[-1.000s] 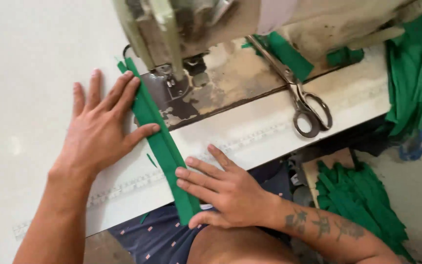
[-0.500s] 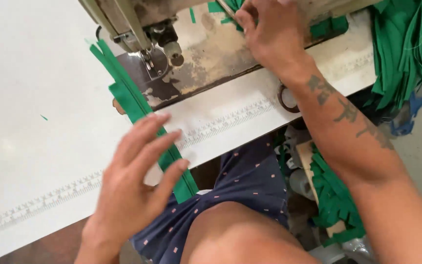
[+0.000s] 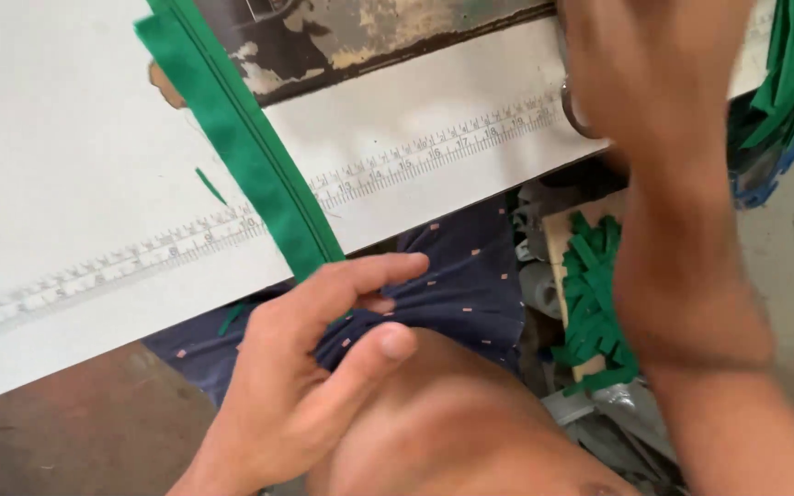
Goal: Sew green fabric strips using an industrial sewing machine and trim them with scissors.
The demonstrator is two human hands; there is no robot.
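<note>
Left hand (image 3: 310,367) sliding off table since half second ago, now hanging below table edge (image 3: 121,340), fingers loosely curled, touching bottom end of green strip (image 3: 250,156) but not clamping it. Strip lying diagonally across ruler marking (image 3: 415,152), tail overhanging edge. Risk: unheld strip slipping off edge. Right hand (image 3: 654,83), right of ruler, blurring near metal ring (image 3: 573,110); grip impossible to tell.

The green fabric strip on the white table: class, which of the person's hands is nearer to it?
Left. The left hand has fingertips at the green fabric strip's lower end; the right hand is raised far off to its right.
</note>
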